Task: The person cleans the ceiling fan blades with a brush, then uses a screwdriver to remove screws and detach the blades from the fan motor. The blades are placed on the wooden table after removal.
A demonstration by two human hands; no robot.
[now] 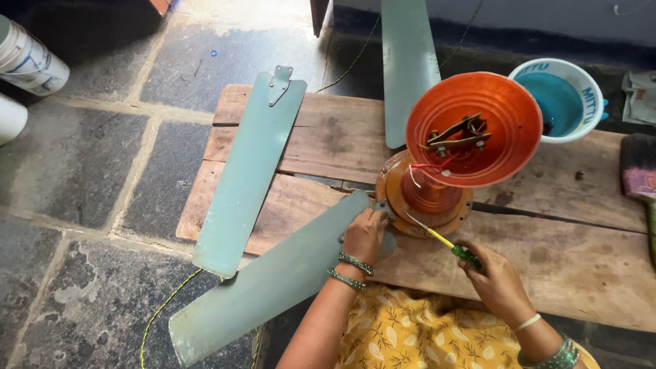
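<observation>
An orange ceiling-fan motor (425,198) with its orange canopy cup (478,137) stands on a wooden board (567,266). My left hand (364,236) presses the inner end of a pale green fan blade (273,283) against the motor's rim. My right hand (495,277) grips a screwdriver (444,242) with a green and yellow handle, its tip pointing at the motor's lower edge. Red and white wires (437,167) show inside the cup. A second blade (249,171) lies loose on the board, and a third blade (408,65) reaches away behind the motor.
A white bucket with blue inside (562,99) stands at the board's far right. A brush (639,167) lies at the right edge. White containers (27,61) sit on the dark stone floor (75,178) at the left. A yellow cord (160,311) runs under the near blade.
</observation>
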